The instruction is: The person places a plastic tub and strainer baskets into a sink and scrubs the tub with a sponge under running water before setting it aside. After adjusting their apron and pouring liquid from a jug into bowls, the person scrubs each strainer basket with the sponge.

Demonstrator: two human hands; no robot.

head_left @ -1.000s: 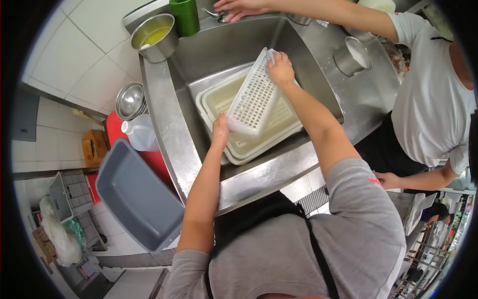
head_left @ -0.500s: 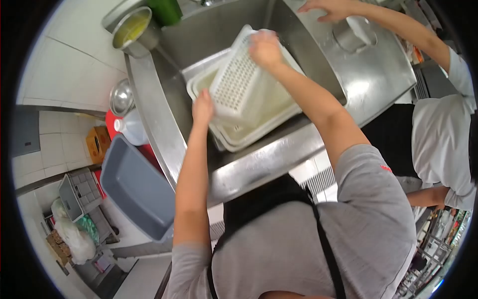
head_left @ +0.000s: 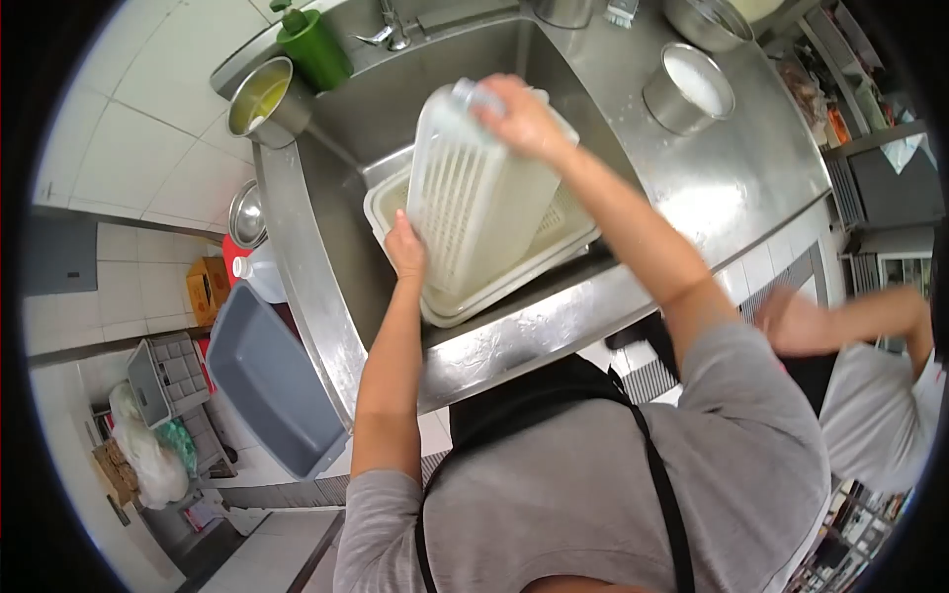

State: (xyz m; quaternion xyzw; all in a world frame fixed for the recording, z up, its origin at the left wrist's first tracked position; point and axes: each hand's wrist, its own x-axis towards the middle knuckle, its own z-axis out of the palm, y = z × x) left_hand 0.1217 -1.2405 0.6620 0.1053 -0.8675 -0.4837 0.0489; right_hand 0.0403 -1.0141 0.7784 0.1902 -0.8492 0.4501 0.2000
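Note:
My left hand [head_left: 405,247] grips the left edge of a white perforated plastic basket [head_left: 460,188], which is tilted up inside the steel sink. At the basket's upper end my right hand [head_left: 522,117] is closed around something pale and blurred that I cannot make out, pressed against the basket. Below the basket lies a larger white plastic tray [head_left: 450,314] with cloudy water in it. Part of that tray is hidden by the basket and my hands.
The sink [head_left: 381,133] has a faucet [head_left: 390,35] at its far side. Nearby stand a green pump bottle [head_left: 316,54] and a metal pot [head_left: 277,124]. A steel container [head_left: 687,104] is on the right counter. A grey tub [head_left: 272,385] sits left; a co-worker's hand [head_left: 791,321] is right.
The basket has turned more upright, and my right hand has shifted slightly left and down with it. The co-worker's hand has left the steel container area and moved down nearer my right side.

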